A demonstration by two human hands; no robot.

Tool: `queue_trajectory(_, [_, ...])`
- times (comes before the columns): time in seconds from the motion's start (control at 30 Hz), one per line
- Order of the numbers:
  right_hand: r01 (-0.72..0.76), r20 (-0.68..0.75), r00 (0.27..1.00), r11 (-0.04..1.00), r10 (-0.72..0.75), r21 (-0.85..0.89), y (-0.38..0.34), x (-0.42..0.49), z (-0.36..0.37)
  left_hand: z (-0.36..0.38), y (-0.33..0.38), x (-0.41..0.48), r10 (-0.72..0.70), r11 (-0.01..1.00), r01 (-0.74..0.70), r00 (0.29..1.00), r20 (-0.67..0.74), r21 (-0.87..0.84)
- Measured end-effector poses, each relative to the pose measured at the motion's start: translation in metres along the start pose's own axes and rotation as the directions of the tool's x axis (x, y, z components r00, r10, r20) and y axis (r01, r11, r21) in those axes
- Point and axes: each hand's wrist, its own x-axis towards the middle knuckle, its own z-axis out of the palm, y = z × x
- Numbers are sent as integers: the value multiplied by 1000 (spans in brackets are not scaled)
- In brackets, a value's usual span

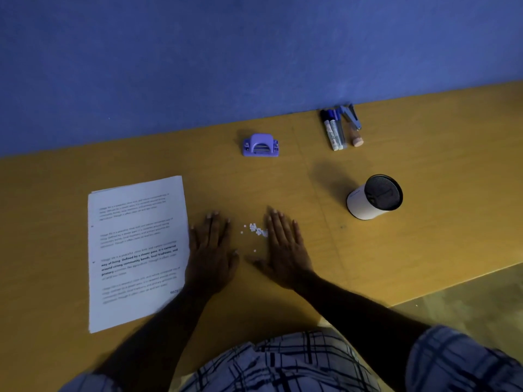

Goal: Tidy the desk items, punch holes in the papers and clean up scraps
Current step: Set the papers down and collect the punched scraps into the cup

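Scraps (256, 230) are scattered on the worktop (396, 250) between two hands laid flat, each grip spread and nothing held. The left hand (210, 250) is just beside the right edge of the papers (137, 250); the right hand (283, 247) touches the heap. Bare worktop is left beyond the fingertips, up to the punch (260, 145). A cup (373, 198) is set well apart at the right; its dark inside cannot be made out. Markers (334, 131) and a stapler (352, 117) are lined up against the wall (198, 66).

A blue wall (198, 52) fills the upper half of the frame. Below it an ochre wooden desk top (424, 222) runs across the middle, its near edge slanting at lower right, where a patch of dull greenish floor (481, 301) shows.
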Motion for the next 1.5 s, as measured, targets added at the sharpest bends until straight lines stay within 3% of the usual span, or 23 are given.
queue_trajectory(0.2, [155,-25,988,988,-155,-22,-24,-1,6,-1,-3,-5,23,1000,-23,999,-25,13])
queue_trajectory(0.37, [-75,-20,997,997,75,-18,13,-26,-6,0,0,-1,50,999,-49,998,-33,22])
queue_trajectory(0.53, [-325,-18,946,945,324,-29,33,-68,-3,4,21,7,81,995,-80,996,-22,55])
queue_trajectory(0.77, [-384,-60,920,921,387,57,22,-73,9,5,47,7,212,977,-210,977,-25,41])
queue_trajectory(1.1, [-251,-44,965,962,257,110,-32,-37,17,-1,15,-16,129,991,-126,990,-65,36])
queue_trajectory(1.2, [-150,-37,987,984,154,98,-42,-26,13,-5,7,-20,125,992,-124,990,-60,13])
queue_trajectory(1.33, [-37,-15,999,997,38,60,-28,-8,-4,-12,0,-22,81,995,-85,992,-93,-42])
queue_trajectory(1.5, [65,38,997,988,-71,142,-7,40,-32,-15,-1,-24,61,997,-64,994,-88,-37])
